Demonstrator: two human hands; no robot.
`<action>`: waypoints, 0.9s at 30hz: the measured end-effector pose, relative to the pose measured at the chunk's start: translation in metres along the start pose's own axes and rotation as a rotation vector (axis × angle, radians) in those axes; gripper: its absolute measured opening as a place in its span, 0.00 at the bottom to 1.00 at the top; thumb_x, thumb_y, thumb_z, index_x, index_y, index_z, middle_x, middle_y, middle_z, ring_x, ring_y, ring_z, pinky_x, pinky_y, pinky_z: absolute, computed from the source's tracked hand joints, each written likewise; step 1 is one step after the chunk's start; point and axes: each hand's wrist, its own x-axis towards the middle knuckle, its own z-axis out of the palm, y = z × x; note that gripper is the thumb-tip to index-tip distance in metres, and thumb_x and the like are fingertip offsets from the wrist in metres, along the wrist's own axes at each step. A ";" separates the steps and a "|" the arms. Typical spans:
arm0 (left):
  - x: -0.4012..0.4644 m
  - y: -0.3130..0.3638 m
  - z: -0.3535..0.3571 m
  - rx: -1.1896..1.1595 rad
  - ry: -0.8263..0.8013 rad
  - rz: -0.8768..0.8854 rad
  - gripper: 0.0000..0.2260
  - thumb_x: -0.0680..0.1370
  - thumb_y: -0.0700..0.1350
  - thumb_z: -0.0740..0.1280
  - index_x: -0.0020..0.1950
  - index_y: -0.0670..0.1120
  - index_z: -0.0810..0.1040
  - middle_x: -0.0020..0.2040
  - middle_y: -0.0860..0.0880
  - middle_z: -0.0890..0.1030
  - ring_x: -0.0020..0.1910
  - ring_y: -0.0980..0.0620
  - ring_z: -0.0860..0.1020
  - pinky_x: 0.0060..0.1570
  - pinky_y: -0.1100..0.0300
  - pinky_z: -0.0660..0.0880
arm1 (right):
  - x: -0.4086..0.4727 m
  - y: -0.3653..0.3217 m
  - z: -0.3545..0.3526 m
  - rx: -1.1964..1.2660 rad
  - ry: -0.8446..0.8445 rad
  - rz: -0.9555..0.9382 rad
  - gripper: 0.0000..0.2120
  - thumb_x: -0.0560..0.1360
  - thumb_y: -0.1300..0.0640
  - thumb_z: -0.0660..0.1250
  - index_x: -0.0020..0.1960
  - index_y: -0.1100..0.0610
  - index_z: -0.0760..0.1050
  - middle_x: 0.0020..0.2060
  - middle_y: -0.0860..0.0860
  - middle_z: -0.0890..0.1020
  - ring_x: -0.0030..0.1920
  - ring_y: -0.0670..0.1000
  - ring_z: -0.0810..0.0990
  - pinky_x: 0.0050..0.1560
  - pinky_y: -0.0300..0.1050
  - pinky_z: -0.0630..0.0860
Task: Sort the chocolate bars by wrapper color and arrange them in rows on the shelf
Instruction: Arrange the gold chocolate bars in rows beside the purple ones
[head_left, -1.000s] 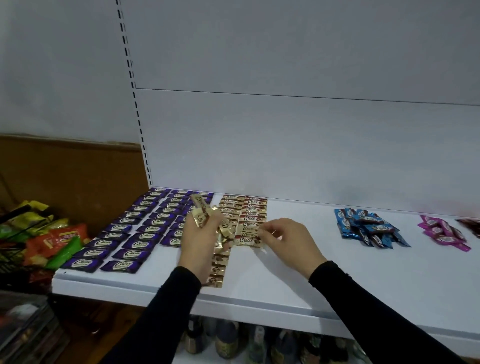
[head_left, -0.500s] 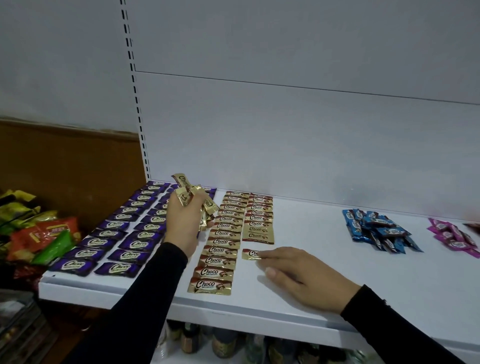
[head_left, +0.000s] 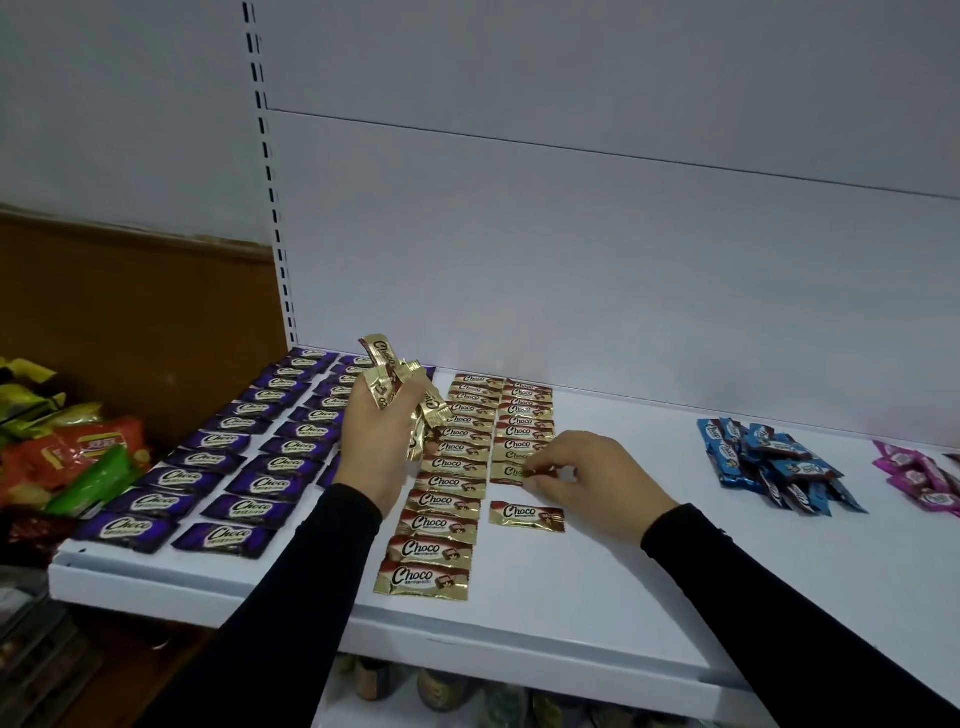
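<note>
Gripping a bunch of gold bars (head_left: 400, 395) at frame centre, the left hand (head_left: 376, 441) hides some purple bars (head_left: 218, 467); the right hand (head_left: 592, 480) pinches a gold wrapper edge (head_left: 535, 472) on the shelf (head_left: 675, 597).

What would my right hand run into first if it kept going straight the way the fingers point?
Probably the gold bars. The right hand points left, fingertips already at a bar in the shorter gold row. Beyond lies the longer gold row.
</note>
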 end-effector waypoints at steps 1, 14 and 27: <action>0.001 0.000 0.000 0.002 0.004 0.005 0.06 0.80 0.45 0.69 0.57 0.48 0.77 0.47 0.48 0.83 0.37 0.56 0.83 0.29 0.60 0.77 | -0.002 0.001 0.000 -0.018 -0.010 -0.023 0.09 0.75 0.49 0.70 0.54 0.50 0.84 0.48 0.44 0.81 0.52 0.44 0.74 0.55 0.38 0.71; -0.001 -0.001 -0.001 0.013 0.019 0.020 0.05 0.80 0.44 0.68 0.56 0.48 0.76 0.46 0.48 0.82 0.32 0.59 0.82 0.28 0.59 0.78 | -0.004 0.002 -0.011 -0.065 -0.076 -0.098 0.11 0.82 0.54 0.61 0.54 0.53 0.81 0.47 0.45 0.84 0.46 0.44 0.79 0.48 0.37 0.73; -0.002 0.001 0.000 0.007 0.015 0.029 0.05 0.81 0.43 0.68 0.56 0.46 0.76 0.43 0.48 0.81 0.30 0.59 0.80 0.26 0.60 0.77 | 0.003 0.012 -0.004 0.061 0.081 -0.059 0.08 0.79 0.57 0.66 0.55 0.54 0.83 0.46 0.43 0.82 0.45 0.39 0.76 0.47 0.26 0.67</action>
